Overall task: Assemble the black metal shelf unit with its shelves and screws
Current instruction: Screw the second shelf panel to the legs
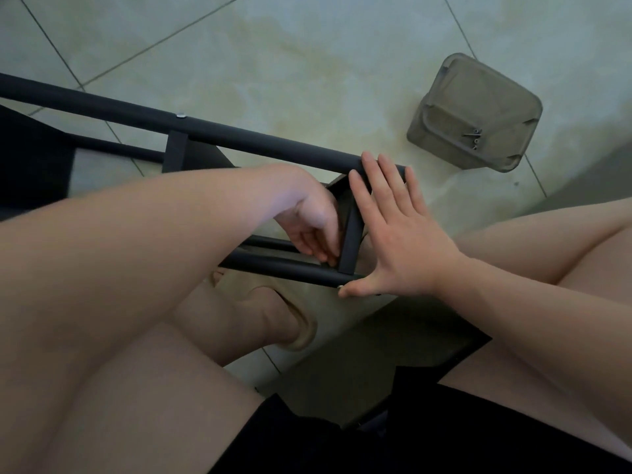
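Pressing right hand (400, 241), fingers straight and spread, flat across black shelf frame (239, 136) lying on tiled floor (273, 46). Curling left hand (309, 220) at crossbar (352, 234) joint (grip contents unclear). Screws (473, 136) in plastic tub (475, 97) toward floor's far right.

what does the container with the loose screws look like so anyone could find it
On the pale tiled floor, look beyond the long black tube toward the upper right. A squarish plastic container sits there alone. Unlike the black metal parts, it is grey-green, with small screws resting on it.
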A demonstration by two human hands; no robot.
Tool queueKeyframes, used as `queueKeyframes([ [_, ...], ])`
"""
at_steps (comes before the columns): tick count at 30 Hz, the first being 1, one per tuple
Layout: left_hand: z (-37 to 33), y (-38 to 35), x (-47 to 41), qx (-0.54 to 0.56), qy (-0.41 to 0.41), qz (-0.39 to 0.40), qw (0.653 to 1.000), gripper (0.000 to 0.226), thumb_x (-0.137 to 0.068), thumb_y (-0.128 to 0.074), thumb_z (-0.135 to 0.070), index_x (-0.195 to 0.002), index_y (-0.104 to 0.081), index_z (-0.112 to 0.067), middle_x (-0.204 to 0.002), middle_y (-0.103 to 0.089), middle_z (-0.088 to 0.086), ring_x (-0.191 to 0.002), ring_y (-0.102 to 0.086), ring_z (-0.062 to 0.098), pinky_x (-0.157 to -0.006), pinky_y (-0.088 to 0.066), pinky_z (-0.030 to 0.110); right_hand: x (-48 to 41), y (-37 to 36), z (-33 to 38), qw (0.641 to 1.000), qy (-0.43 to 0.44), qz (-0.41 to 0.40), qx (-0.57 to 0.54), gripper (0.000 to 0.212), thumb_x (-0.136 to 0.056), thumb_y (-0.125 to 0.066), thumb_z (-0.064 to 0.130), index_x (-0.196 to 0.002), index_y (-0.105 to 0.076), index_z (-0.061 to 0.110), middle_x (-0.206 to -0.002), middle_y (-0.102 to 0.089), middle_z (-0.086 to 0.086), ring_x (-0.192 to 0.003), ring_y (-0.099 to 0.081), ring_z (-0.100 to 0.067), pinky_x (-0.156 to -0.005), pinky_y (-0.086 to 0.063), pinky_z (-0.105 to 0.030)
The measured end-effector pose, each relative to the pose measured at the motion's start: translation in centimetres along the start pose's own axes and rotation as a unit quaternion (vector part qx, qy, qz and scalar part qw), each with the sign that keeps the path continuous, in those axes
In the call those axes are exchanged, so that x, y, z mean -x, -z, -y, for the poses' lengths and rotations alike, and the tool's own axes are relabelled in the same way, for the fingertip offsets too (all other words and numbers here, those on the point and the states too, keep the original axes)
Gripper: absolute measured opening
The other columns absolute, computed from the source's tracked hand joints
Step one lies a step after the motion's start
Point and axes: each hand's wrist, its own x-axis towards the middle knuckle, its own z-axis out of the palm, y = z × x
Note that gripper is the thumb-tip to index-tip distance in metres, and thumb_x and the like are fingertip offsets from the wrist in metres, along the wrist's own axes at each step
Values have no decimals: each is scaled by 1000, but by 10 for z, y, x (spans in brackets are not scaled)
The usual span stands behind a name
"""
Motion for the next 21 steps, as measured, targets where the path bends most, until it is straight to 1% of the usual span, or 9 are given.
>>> queueKeyframes([
  [4, -5, 0, -7, -21, 26, 25, 999, 14, -94, -63, -8, -105, -71, -13, -88, -75, -1, -73, -68, 8, -72, -51, 22, 0, -1, -1, 1000, -2, 0, 2, 147, -60, -46, 99, -161, -3, 1, -168, 9, -22, -155, 11, -38, -125, 4, -57],
  [8, -7, 2, -8, -30, 35, 27, 999, 16, -93, -66, -10, -107, -72, -13, -89, -74, -2, -74, -65, 8, -71, -50, 22, -1, -1, -1, 1000, -2, 5, 3, 147, -60, -46, 99, -161, -2, 1, -167, 10, -22, -155, 11, -38, -125, 6, -56],
  [12, -8, 1, -8, -17, 33, 25, 999, 13, -91, -64, -4, -100, -72, -12, -82, -74, -1, -73, -63, 9, -71, -51, 22, -1, -1, -1, 1000, -1, 6, 4, 147, -60, -46, 99, -161, -2, 1, -167, 10, -23, -155, 11, -39, -125, 6, -56],
  [16, -6, 0, -8, -6, 26, 16, 1000, 16, -91, -63, -1, -103, -71, -9, -80, -73, 0, -72, -63, 9, -72, -52, 22, -1, -1, -1, 1000, 0, 7, 3, 146, -61, -45, 99, -161, -1, 1, -167, 11, -22, -155, 12, -38, -125, 6, -56],
  [19, -5, -3, -6, 2, 31, 5, 1000, 14, -93, -63, -8, -105, -70, -9, -80, -73, 0, -68, -63, 8, -69, -52, 22, -1, 0, 0, 1000, -1, 9, 7, 147, -60, -45, 99, -161, 1, 2, -167, 12, -22, -155, 14, -38, -125, 8, -55],
  [21, -4, -6, -6, 1, 33, -8, 999, 11, -94, -63, -13, -102, -71, -11, -78, -73, -1, -66, -62, 8, -67, -51, 22, -1, 0, 0, 1000, -2, 9, 7, 147, -60, -44, 99, -161, 1, 2, -167, 13, -22, -155, 14, -38, -125, 9, -54],
])
